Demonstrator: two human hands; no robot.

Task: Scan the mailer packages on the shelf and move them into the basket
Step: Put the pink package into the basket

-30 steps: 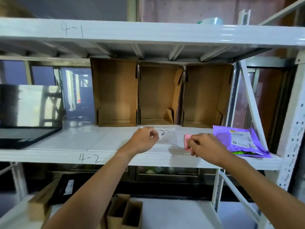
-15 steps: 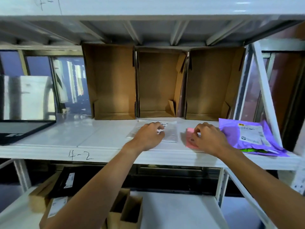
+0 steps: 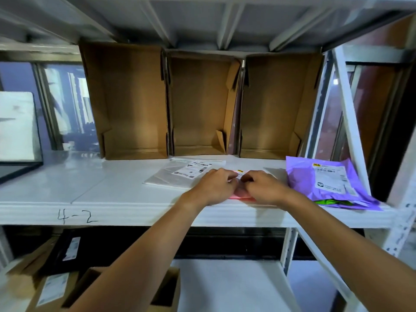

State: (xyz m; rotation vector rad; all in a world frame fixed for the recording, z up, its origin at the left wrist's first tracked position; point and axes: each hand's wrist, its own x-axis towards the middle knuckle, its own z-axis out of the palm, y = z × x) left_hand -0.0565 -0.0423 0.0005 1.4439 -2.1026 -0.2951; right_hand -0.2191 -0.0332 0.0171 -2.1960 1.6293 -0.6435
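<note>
Head view: at centre frame, the pink mailer (image 3: 241,194) lies flat on the white shelf (image 3: 135,212), mostly hidden under both hands. The left hand (image 3: 213,185) and right hand (image 3: 265,188) meet over it, fingers curled and apparently pinching its labelled far edge, though the contact itself is hidden. Both hands are equally near; its long axis cannot be told. A clear mailer (image 3: 175,176) lies just left, a purple mailer (image 3: 324,181) right. No basket shows.

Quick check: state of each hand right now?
Left hand: fingers curled, pinching the pink mailer.
Right hand: fingers curled, pinching the same mailer.
</note>
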